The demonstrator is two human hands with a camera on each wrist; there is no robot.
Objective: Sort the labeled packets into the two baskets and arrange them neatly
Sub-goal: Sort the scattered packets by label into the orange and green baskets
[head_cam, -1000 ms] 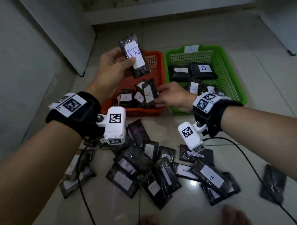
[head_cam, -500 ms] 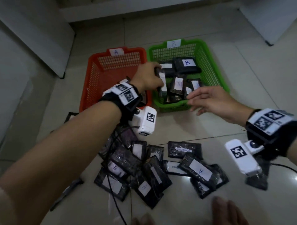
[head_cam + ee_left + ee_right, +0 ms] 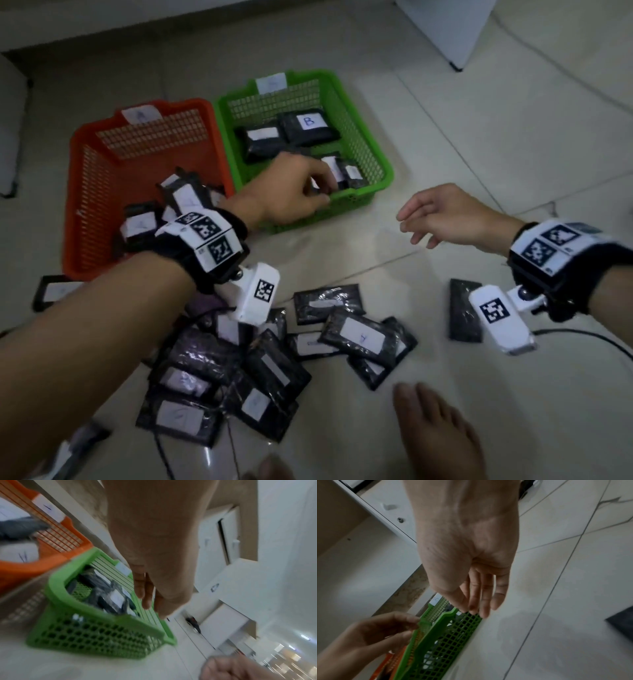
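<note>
The green basket (image 3: 356,196) marked B holds several black packets; one shows a B label (image 3: 308,126). To its left, the orange basket (image 3: 77,205) marked A holds several packets (image 3: 185,197) at its near side. My left hand (image 3: 318,192) hangs over the green basket's near edge, fingers loosely bent above the packets. In the left wrist view that hand (image 3: 149,601) holds nothing over the green basket (image 3: 102,635). My right hand (image 3: 421,222) hovers over the floor just right of the basket, and its relaxed fingers (image 3: 481,601) are empty.
A loose pile of labeled packets (image 3: 239,370) lies on the tiled floor near me, one showing an A (image 3: 363,336). Single packets lie at the right (image 3: 462,315) and far left (image 3: 54,291). A bare foot (image 3: 438,431) and a cable (image 3: 582,337) are close by.
My left hand carried the B packet from above the orange basket into the green one and let go. My right hand drew back out of the baskets to the right.
</note>
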